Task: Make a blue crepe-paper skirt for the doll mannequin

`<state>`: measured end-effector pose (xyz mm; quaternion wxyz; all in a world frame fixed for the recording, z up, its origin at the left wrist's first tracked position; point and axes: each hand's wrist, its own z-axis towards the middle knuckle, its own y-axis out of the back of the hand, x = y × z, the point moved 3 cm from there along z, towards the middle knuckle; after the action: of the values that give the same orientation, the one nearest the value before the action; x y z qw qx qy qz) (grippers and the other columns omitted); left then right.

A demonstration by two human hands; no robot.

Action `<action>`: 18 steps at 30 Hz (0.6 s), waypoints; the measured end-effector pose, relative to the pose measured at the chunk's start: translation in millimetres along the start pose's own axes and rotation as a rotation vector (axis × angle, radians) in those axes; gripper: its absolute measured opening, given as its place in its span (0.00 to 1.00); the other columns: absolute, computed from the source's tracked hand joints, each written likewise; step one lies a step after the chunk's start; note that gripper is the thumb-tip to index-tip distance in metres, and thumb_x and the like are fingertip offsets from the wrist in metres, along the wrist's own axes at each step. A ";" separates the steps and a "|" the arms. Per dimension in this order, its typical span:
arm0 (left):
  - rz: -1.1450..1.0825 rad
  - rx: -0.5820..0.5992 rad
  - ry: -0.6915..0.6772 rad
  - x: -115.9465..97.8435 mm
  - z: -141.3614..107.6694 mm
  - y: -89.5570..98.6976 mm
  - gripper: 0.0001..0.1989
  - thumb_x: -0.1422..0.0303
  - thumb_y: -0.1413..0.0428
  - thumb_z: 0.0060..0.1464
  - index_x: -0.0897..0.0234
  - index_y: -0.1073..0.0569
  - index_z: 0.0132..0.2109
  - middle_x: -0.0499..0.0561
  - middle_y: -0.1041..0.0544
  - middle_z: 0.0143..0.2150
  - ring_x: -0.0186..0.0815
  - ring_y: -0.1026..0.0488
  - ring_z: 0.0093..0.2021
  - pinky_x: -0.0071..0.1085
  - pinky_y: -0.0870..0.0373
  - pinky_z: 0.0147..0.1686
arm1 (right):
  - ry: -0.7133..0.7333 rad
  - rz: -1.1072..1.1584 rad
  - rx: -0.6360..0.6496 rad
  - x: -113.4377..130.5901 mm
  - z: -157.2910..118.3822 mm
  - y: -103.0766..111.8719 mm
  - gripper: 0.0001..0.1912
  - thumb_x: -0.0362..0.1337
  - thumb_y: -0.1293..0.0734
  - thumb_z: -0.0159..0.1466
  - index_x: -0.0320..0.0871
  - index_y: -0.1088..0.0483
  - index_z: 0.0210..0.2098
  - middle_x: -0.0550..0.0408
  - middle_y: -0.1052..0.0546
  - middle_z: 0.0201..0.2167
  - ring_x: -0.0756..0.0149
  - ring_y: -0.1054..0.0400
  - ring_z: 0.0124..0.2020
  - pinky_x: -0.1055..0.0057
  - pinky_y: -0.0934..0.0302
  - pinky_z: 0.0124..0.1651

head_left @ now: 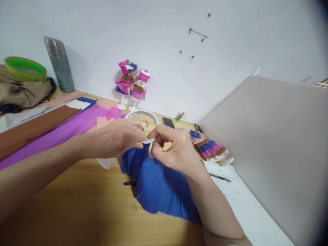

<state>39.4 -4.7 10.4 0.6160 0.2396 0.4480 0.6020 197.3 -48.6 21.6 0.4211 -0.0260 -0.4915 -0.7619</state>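
Left hand [115, 138] and right hand [175, 148] partly hide a white ring [141, 112]; whether the grip clamps, I cannot tell

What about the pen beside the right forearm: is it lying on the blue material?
No, the pen lies on the white paper.

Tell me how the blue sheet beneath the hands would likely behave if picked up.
It would probably be floppy: the blue sheet lies in loose, rounded folds. It is likely light for its size, since its lower edge looks thin. It may crease easily, as wrinkles already show on its surface.
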 end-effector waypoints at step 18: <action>0.028 -0.115 0.032 8.0 -1.2 1.2 0.16 0.64 0.56 0.66 0.65 0.29 0.34 0.51 0.26 0.33 0.35 0.32 0.35 0.29 0.35 0.37 | 0.113 -0.022 -0.141 -2.4 1.2 -0.6 0.12 0.25 0.37 0.58 0.41 0.30 0.40 0.63 0.27 0.20 0.74 0.33 0.20 0.77 0.37 0.28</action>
<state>36.7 2.8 8.7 0.6133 0.2004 0.4189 0.6390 198.0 -46.1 20.7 0.4368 -0.0071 -0.4125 -0.7994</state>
